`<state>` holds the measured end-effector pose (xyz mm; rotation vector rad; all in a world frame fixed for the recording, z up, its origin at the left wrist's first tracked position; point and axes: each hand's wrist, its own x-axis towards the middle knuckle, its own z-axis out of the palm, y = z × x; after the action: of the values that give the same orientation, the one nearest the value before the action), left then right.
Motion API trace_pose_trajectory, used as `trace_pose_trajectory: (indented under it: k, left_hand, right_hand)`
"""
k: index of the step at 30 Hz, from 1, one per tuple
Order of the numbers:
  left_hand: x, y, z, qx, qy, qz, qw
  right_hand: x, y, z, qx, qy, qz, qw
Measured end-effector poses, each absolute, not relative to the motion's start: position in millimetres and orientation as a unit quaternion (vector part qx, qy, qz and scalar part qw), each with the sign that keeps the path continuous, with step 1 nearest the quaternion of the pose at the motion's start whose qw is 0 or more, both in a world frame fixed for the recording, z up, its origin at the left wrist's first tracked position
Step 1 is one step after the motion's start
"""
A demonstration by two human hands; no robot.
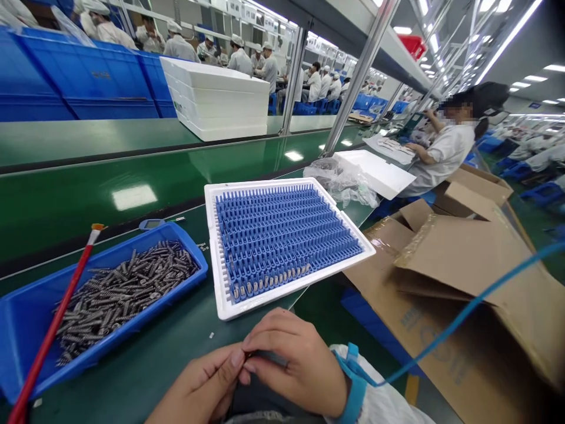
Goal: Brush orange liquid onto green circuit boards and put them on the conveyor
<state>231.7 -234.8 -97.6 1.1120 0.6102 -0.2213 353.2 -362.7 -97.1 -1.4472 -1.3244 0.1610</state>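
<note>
My left hand (205, 386) and my right hand (293, 362) meet at the bottom centre, fingers curled and pinched together on a small dark part (249, 355) that is mostly hidden between them. My right wrist wears a blue strap (353, 380) with a blue cord (463, 312) leading right. Just beyond the hands lies a white foam tray (220, 253) holding a blue slotted rack (282, 232); its nearest row carries several small metal parts (269, 281). To the left, a blue bin (26, 312) is filled with grey metal springs (119, 291).
A red-handled brush (55, 324) leans across the blue bin. An open cardboard box (463, 265) stands at the right. White foam trays (216, 97) and blue crates (88, 76) sit behind the green conveyor (132, 176). A seated person in white (445, 150) works at the right; others sit farther back.
</note>
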Motion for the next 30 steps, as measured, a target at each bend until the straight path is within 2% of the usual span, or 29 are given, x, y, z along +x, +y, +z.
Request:
trace_pose_trajectory:
  k: [11,21,30]
  left_hand:
    - [239.5,-237.0,-86.2,0.488,0.315,-0.065,0.811]
    - [234.6,-233.5,-99.6,0.532,0.359,-0.075,0.763]
    - [238.7,-243.0,-84.4,0.543,0.348,-0.072,0.761]
  right_hand:
    - [355.4,-368.0,-101.7,-0.656,-0.546,0.095,0.512]
    - [353.5,-370.9,-103.7,-0.655,-0.546,0.086,0.516]
    - [352.8,-382.3,-99.9,-0.662,-0.535,0.083,0.518]
